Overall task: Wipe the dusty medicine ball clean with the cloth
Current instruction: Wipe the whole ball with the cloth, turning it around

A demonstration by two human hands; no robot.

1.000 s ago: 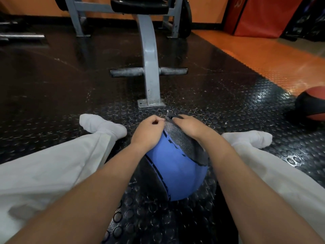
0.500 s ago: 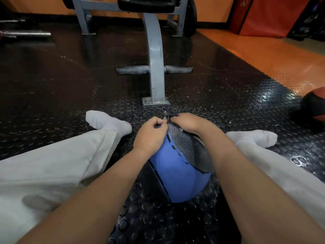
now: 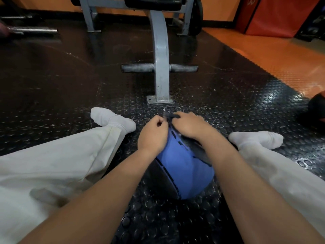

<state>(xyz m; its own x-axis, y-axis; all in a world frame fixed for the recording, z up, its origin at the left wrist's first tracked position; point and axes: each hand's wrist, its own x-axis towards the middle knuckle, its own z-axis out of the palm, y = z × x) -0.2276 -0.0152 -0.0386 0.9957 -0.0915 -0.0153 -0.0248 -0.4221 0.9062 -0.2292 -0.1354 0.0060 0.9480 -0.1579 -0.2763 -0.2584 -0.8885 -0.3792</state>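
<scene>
A blue and dark grey medicine ball [image 3: 184,169] rests on the black studded floor between my outstretched legs. Both hands sit on its far top side. My left hand [image 3: 153,132] is curled, with the fingertips pinched at the edge of a small dark cloth [image 3: 171,116]. My right hand [image 3: 190,124] lies over the grey panel, its fingers closed on the same cloth. Most of the cloth is hidden under my hands; only a dark strip with a pale tag shows between them.
A grey bench post [image 3: 161,67] with a crossbar is bolted to the floor just beyond the ball. A red and black ball [image 3: 316,110] lies at the right edge, a barbell [image 3: 33,30] at the far left. My socked feet [image 3: 112,118] [image 3: 258,140] flank the ball.
Both hands have crept slightly further over the ball's far side and closer together at the cloth. The ball has stayed in place; the view has shifted a little.
</scene>
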